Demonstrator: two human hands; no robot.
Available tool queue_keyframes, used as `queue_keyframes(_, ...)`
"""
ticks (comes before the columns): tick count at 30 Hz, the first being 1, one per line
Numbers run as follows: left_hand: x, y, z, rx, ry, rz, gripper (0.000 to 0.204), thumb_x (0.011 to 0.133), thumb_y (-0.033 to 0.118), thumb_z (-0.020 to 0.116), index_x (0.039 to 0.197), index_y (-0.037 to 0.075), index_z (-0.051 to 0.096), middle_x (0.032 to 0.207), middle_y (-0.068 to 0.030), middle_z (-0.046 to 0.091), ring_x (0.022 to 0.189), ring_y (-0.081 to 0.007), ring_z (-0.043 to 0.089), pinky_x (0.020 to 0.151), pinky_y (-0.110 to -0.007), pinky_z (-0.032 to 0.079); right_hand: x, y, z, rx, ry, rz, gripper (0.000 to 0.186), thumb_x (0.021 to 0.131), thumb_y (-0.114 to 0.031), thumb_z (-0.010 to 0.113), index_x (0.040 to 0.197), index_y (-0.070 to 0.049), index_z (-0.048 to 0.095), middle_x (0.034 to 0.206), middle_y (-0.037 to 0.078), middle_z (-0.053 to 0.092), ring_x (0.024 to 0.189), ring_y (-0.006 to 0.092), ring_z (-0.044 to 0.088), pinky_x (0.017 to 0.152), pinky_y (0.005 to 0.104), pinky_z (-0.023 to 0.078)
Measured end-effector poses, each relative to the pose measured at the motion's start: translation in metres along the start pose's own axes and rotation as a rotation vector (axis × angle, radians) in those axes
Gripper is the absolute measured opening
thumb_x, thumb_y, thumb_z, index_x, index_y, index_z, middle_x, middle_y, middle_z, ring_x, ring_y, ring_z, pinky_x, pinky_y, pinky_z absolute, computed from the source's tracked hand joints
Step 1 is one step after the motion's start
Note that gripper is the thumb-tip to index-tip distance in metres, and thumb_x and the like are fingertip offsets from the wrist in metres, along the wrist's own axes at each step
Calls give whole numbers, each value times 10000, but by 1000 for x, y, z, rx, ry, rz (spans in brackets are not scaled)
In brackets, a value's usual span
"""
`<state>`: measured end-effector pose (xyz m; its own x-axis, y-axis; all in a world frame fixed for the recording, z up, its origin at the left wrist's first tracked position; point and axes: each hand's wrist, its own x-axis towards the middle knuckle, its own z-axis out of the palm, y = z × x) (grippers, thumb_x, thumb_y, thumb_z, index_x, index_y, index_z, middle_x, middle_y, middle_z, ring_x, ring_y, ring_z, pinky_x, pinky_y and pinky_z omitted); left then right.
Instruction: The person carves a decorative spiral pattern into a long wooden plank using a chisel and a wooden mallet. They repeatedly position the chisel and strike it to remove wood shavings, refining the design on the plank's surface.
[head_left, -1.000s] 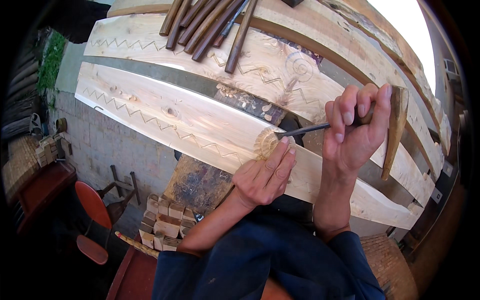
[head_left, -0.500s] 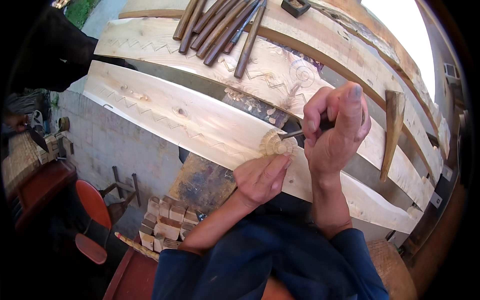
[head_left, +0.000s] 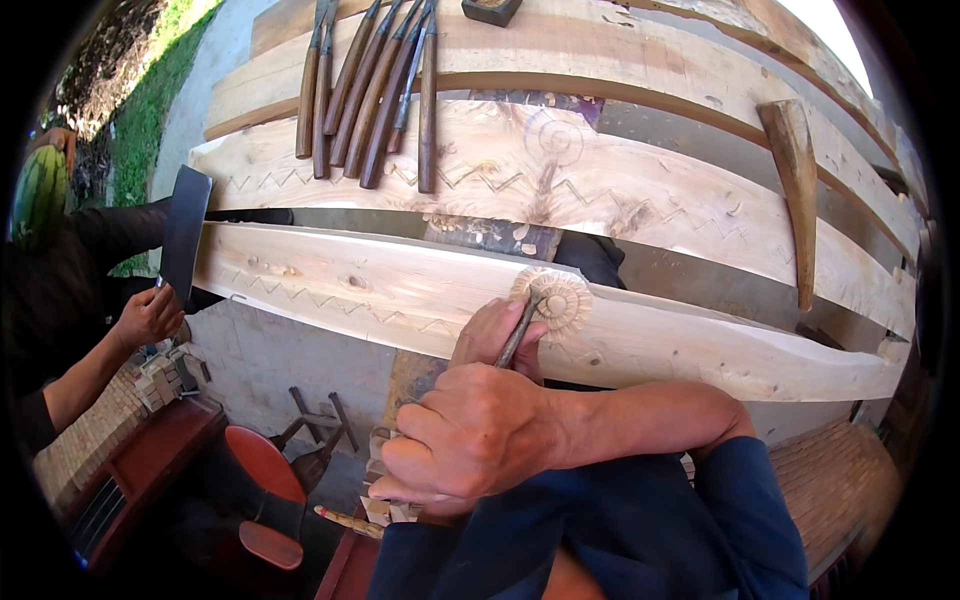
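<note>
The chisel [head_left: 514,338] leans with its tip on the carved rosette [head_left: 566,310] of the nearest plank [head_left: 700,345]. The right hand [head_left: 468,432] is closed around its handle. The left hand [head_left: 487,334] lies close along the shaft; if it pinches, I cannot tell. Beyond, wooden-handled carving tools [head_left: 378,107] rest. At left, 1 co-worker's hand [head_left: 148,318] holds a cleaver [head_left: 186,230].
</note>
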<state>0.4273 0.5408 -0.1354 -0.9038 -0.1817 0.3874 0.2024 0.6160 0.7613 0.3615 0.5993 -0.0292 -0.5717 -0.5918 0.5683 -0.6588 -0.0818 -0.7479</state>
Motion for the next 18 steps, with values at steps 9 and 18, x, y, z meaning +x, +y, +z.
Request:
queue_keyframes(9,1,11,-3,135,-37,-58,237,1134,202,640,1298,42,578,1166,-112,760,1101,-286,739,1162,-515,547,-4,13,3,3,-30,54,420,983,-380,758,755,-78,575,642,88,553,513,283,661,477,418,543)
queue_keyframes(18,-3,12,-1,178,-29,-111,214,1141,211,629,1274,46,597,1152,-102,770,1132,-286,725,1177,-513,533,-3,16,2,3,-40,74,422,988,-394,740,762,-77,578,647,93,571,523,293,675,495,431,562)
